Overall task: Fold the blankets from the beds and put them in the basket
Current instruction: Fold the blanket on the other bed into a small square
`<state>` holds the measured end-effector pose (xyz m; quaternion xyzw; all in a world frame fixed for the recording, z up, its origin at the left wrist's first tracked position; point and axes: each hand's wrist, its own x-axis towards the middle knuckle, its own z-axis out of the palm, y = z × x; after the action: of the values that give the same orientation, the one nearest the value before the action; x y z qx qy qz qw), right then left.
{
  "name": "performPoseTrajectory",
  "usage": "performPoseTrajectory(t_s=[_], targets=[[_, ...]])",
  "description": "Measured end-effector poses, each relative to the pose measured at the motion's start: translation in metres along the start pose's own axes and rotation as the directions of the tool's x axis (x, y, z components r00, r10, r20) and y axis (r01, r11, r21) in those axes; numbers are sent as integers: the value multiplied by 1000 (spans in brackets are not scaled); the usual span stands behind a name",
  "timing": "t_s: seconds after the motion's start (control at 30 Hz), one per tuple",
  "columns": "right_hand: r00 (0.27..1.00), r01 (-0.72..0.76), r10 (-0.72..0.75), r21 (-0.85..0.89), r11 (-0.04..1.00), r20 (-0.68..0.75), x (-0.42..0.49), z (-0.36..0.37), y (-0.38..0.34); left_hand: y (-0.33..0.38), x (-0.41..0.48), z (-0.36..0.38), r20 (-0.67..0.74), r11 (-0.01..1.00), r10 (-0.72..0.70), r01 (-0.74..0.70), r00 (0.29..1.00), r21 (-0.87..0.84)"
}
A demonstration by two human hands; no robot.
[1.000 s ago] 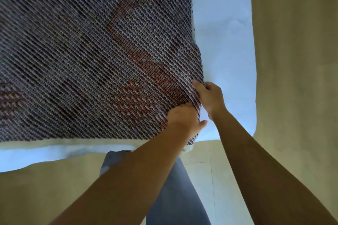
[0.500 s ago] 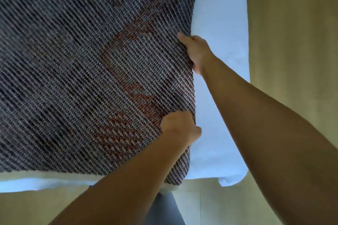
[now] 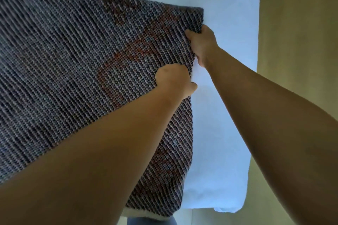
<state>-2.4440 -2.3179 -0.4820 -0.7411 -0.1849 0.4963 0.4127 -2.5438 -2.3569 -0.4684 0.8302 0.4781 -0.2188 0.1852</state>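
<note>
Hands (image 3: 201,44) gripping blanket (image 3: 76,64) edge

the blanket (image 3: 73,64) runs off the left edge, its near border behind the left forearm (image 3: 91,151). fingers of the left hand (image 3: 174,82) and right hand (image 3: 202,44) (both at its right border) are mostly hidden.

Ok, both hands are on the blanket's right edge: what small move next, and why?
Probably lift that edge and carry it leftward across the blanket to start a fold. The right hand grips the edge near the far corner, the left hand grips it nearer, and the blanket lies spread on the white sheet.
</note>
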Motion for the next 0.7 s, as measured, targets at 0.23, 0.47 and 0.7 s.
performPoseTrajectory(t_s=[0.23,0.47,0.7], targets=[[925,121,-157,-123,985,-347,51,-10,-33,14,15,-9,-133,934,-49,-2,990,-358],[970,50,-94,-197,979,-222,48,-7,-4,28,-15,35,-96,981,-9,-10,995,-196],[994,-110,111,53,993,-24,-37,-12,47,11,-50,40,-162,885,11,-85,987,-458]])
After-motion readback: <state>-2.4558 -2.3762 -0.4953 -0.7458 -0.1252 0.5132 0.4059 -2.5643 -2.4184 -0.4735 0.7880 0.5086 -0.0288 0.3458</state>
